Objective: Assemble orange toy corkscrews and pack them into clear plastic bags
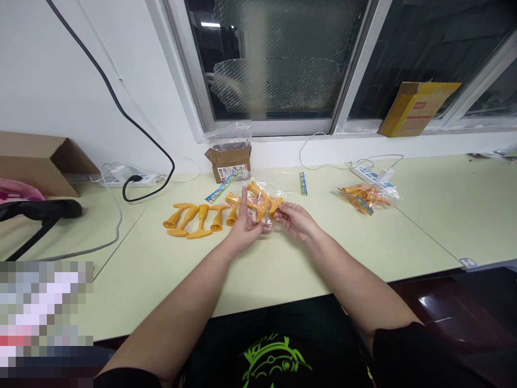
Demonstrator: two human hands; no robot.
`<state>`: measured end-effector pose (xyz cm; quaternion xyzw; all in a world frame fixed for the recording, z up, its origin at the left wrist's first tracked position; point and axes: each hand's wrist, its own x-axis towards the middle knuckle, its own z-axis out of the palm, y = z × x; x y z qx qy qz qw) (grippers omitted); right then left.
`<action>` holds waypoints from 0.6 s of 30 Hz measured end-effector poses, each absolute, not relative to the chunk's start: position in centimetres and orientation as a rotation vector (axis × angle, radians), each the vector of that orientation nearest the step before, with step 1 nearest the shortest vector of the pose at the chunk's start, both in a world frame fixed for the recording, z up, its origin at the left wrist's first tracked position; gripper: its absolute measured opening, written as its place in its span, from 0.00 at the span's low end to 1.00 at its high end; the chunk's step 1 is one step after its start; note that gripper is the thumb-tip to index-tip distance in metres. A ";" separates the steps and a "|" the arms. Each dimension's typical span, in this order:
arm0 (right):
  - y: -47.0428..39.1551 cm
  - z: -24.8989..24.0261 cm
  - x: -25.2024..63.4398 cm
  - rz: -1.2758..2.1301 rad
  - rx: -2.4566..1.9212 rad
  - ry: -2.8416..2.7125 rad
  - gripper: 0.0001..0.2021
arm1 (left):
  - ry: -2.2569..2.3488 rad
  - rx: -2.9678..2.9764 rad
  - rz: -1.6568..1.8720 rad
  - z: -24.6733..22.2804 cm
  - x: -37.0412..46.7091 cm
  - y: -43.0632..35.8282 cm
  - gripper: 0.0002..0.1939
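Note:
My left hand (244, 230) is wrapped around a clear plastic bag (274, 193) with yellow-orange plastic pieces (257, 202) inside, one finger pointing up along it. With its fingertips my right hand (298, 220) pinches a yellow-orange T-handled plastic piece (275, 206) at the bag's right side; whether that piece is fully out of the bag I cannot tell. To the left, several matching T-handled pieces (199, 222) lie in a row on the table. A colourful printed strip (223, 186) lies at the bag's upper left.
A small cardboard box (231, 164) stands against the wall. A second filled bag (365, 196) lies right, near a power strip (374, 177). Another printed strip (303, 184) lies behind my hands. A black cable (121, 102) hangs at left beside a black stand (44, 215).

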<state>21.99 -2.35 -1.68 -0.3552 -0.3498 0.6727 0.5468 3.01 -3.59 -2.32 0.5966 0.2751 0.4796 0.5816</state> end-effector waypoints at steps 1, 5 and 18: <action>-2.3 -1.8 21.9 1.604 -0.844 -0.826 0.13 | 0.646 1.398 1.117 -2.3 3.0 -3.6 0.67; -2.4 -1.7 22.0 1.501 -0.929 -0.922 0.21 | 0.651 1.401 1.146 -2.2 3.0 -3.6 0.67; -2.5 -1.5 22.5 1.570 -0.769 -0.992 0.26 | 0.679 1.470 1.108 -2.9 2.8 -3.9 0.65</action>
